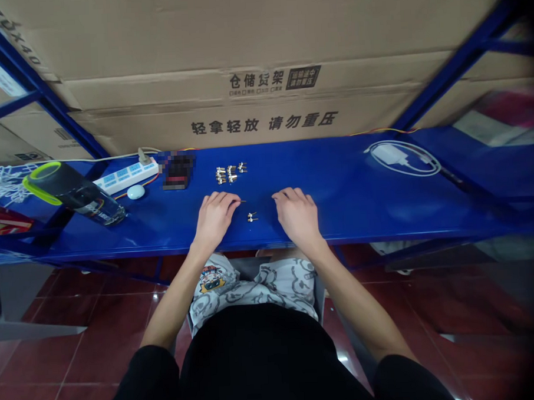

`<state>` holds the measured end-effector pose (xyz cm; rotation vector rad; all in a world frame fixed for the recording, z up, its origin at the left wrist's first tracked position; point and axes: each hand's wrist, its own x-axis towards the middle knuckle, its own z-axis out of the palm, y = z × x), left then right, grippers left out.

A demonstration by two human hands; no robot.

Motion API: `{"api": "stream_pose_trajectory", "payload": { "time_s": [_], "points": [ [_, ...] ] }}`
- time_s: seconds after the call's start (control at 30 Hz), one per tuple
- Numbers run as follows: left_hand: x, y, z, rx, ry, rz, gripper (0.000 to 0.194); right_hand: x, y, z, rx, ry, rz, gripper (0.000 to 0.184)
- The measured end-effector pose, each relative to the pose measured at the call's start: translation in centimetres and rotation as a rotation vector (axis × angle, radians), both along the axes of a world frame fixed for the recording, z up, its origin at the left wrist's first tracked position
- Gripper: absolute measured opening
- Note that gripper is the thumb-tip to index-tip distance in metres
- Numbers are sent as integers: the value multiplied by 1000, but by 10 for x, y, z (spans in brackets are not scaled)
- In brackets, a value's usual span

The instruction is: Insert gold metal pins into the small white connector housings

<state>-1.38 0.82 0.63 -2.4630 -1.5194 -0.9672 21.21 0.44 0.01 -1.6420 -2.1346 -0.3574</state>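
Note:
My left hand (215,217) hovers over the blue shelf top, thumb and forefinger pinched on a thin metallic pin-like piece (243,201) whose end sticks out to the right. A short way across, my right hand (298,215) is closed too, its fingertips pressed together. What they hold, if anything, is too small to make out. Between the hands, nearer to me, lie a couple of small white-and-brass parts (252,216) with thin ends. Farther back, several similar small parts (221,175) sit in short rows.
On the left are a dark bottle (83,193) with a lime-green loop, a white power strip (128,175), a white oval object (135,192) and a pixelated dark item (178,170). A white charger with coiled cable (391,154) lies right. A cardboard wall (260,35) stands behind.

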Motion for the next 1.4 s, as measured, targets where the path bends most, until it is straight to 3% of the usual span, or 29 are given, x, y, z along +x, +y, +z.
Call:
{"api": "stream_pose_trajectory", "payload": {
  "time_s": [0.17, 0.37, 0.6, 0.77, 1.03, 1.2, 1.4],
  "points": [
    [1, -1, 1, -35, -147, -153, 11, 1, 7, 2, -64, 166, 97, 19],
    [15, -4, -1, -62, -279, -187, 14, 3, 11, 7, -226, 655, 355, 10],
    [21, -5, -1, -31, -391, -227, 11, -2, 10, 8, -245, 891, 429, 18],
    [21, -8, 0, 26, -414, -250, 14, -12, 7, 8, -242, 873, 449, 16],
    [21, -8, 2, 38, -465, -196, 10, -12, 5, 9, -241, 948, 352, 21],
    [21, -8, 1, 40, -478, -213, 9, -12, 4, 12, -267, 985, 382, 18],
    [20, -7, -2, 45, -432, -217, 11, -13, 2, 13, -217, 893, 368, 18]
  ]
}}
